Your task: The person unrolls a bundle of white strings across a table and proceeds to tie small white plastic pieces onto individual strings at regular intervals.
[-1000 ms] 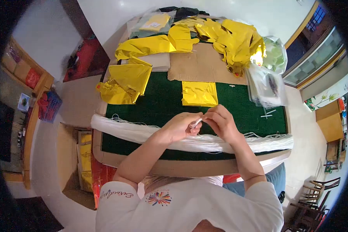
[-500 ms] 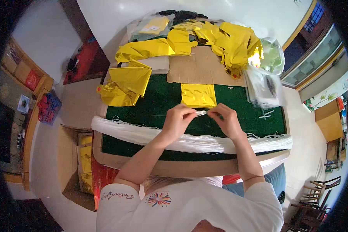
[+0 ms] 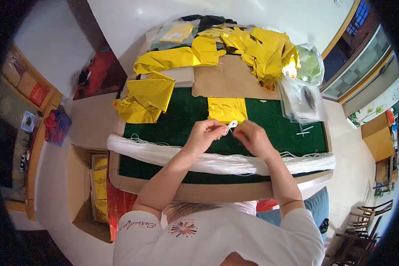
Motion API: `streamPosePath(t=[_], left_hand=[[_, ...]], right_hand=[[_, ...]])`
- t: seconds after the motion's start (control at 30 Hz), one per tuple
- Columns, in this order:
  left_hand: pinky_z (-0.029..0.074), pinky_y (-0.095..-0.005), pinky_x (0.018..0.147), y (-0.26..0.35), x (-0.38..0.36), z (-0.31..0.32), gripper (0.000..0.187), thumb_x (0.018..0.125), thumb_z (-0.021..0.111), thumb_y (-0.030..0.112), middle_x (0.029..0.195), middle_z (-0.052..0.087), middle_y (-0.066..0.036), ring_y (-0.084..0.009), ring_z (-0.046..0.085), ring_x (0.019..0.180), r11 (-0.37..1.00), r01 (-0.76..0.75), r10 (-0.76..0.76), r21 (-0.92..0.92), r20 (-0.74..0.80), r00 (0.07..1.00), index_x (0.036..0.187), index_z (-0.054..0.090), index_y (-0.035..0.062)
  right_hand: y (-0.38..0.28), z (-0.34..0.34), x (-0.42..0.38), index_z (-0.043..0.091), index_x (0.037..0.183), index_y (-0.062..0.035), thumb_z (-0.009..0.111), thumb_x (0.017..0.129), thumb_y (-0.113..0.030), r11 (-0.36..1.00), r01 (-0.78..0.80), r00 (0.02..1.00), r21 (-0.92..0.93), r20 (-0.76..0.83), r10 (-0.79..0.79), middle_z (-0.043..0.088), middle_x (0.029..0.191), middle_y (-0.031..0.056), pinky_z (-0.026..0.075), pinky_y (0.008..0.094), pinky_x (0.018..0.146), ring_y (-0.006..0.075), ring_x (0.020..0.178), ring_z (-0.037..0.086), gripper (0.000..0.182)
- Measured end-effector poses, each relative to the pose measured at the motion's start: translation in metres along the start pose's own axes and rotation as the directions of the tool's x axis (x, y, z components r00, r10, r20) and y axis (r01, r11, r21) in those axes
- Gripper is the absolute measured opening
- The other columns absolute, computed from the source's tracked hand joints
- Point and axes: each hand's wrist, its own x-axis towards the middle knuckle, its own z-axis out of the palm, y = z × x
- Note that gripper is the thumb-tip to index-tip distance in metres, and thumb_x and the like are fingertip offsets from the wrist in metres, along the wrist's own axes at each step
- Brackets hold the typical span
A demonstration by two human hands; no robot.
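One looped white cord (image 3: 230, 126) is between two hands (image 3: 205, 135) (image 3: 254, 138).

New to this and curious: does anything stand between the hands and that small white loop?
Nothing visible does: the left hand pinches the white loop, and the right hand is close beside it. The white strand bundle lies apart, not between them.
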Motion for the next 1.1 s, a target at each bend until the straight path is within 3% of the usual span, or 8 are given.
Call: streamPosePath(t=[0.17,0.27,0.43,0.53,0.6,0.77,0.97,1.1], left_hand=[[0.044,-0.0219,0.057,-0.010,-0.004,0.006,0.006,0.078,0.065,0.004,0.075,0.063,-0.004,-0.0080,0.055,0.063,0.849,-0.175,0.214,0.498,-0.023,0.976,0.082,0.064,-0.0003],[0.044,-0.0205,0.060,0.005,-0.008,0.010,0.007,0.078,0.065,0.006,0.076,0.063,-0.004,-0.0064,0.055,0.068,0.911,-0.251,0.142,0.327,0.323,0.936,0.083,0.065,0.0003],[0.045,-0.0216,0.062,-0.004,0.000,0.003,0.011,0.079,0.063,0.006,0.076,0.063,-0.005,-0.0066,0.056,0.070,0.999,0.025,-0.024,-0.042,0.020,1.000,0.087,0.065,-0.0002],[0.046,-0.0222,0.065,0.000,-0.004,0.004,0.009,0.079,0.063,0.006,0.078,0.063,-0.005,-0.0084,0.058,0.073,0.865,-0.073,0.063,0.496,0.036,0.997,0.085,0.064,-0.0005],[0.046,-0.0222,0.066,0.009,-0.007,0.006,0.007,0.080,0.063,0.005,0.079,0.063,-0.005,-0.0088,0.057,0.073,0.880,-0.245,0.123,0.407,0.303,0.945,0.084,0.064,-0.0004],[0.045,-0.0217,0.064,-0.011,0.001,0.007,0.004,0.081,0.060,0.003,0.077,0.060,-0.002,-0.0076,0.055,0.070,0.995,-0.007,0.009,-0.100,0.020,1.000,0.083,0.060,-0.0001],[0.046,-0.0322,0.065,-0.010,-0.004,0.013,0.010,0.071,0.068,0.004,0.076,0.059,-0.007,-0.0247,0.057,0.075,0.465,-0.520,0.511,0.716,0.263,0.819,0.079,0.063,0.0061],[0.046,-0.0267,0.065,-0.008,-0.004,0.018,0.007,0.076,0.065,0.003,0.077,0.061,-0.006,-0.0164,0.059,0.073,0.764,-0.455,0.427,0.458,0.169,0.888,0.083,0.064,0.0036]], right_hand=[[-0.027,-0.006,0.002,0.056,0.080,-0.0046,0.065,0.071,0.000,0.975,0.171,0.985,0.143,-0.052,-0.165,0.057,0.077,0.0081,0.045,0.0343,0.068,0.0276,0.074,0.056,0.014],[-0.009,-0.008,0.001,0.057,0.081,-0.0041,0.065,0.070,0.000,0.985,-0.023,0.986,0.170,-0.159,0.051,0.057,0.079,0.0097,0.044,0.0343,0.068,0.0277,0.077,0.056,0.014],[-0.009,-0.004,-0.002,0.056,0.079,-0.0042,0.065,0.069,0.002,0.999,0.038,0.998,0.006,0.056,-0.038,0.055,0.078,0.0091,0.042,0.0341,0.071,0.0269,0.078,0.054,0.015],[-0.019,-0.007,0.002,0.056,0.079,-0.0047,0.064,0.068,0.004,0.987,0.134,0.989,0.090,-0.070,-0.128,0.055,0.081,0.0083,0.042,0.0342,0.072,0.0276,0.077,0.054,0.016],[-0.010,-0.008,0.004,0.056,0.079,-0.0048,0.064,0.068,0.004,0.994,0.018,0.986,0.108,-0.166,0.001,0.055,0.079,0.0078,0.042,0.0339,0.071,0.0274,0.077,0.054,0.016],[-0.011,-0.003,-0.001,0.056,0.079,-0.0028,0.066,0.070,0.003,0.999,0.028,0.999,0.023,0.040,-0.029,0.054,0.082,0.0106,0.042,0.0335,0.074,0.0271,0.079,0.053,0.014],[-0.015,-0.002,0.003,0.057,0.083,-0.0021,0.065,0.072,0.002,0.991,0.049,0.988,0.123,-0.150,-0.030,0.053,0.094,0.0103,0.043,0.0319,0.080,0.0260,0.090,0.053,0.014],[0.004,0.001,0.002,0.056,0.084,-0.0012,0.064,0.074,0.001,0.951,-0.113,0.989,0.286,-0.062,0.136,0.054,0.091,0.0114,0.044,0.0313,0.076,0.0269,0.085,0.055,0.013]])
